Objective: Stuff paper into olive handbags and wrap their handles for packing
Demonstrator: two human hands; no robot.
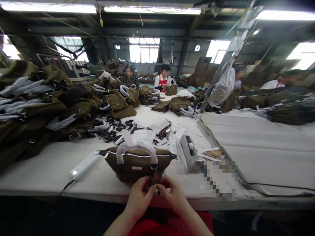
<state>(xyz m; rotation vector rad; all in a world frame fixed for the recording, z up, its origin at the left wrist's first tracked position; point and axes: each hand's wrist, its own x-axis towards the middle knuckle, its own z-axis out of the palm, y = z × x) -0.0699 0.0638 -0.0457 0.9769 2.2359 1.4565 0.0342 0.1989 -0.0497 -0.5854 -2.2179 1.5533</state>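
Note:
An olive-green handbag (140, 164) stands upright at the table's front edge, its silver zipper running along the top. White wrapping covers its handle (136, 144). From a ring at the handle's right base hangs a brown patterned charm (156, 178). My left hand (140, 194) pinches this charm from the left, thumb and fingers together. From the other side my right hand (172, 193) pinches it too, the fingertips of both hands nearly meeting. The exact shape of the charm is partly hidden by my fingers.
A large pile of olive bags (49, 98) rises on the left. Dark straps (118, 127) and patterned pieces lie behind my bag. A white corded device (85, 165) sits left, a grey holder (190, 154) right. Co-workers (162, 78) are at the far side.

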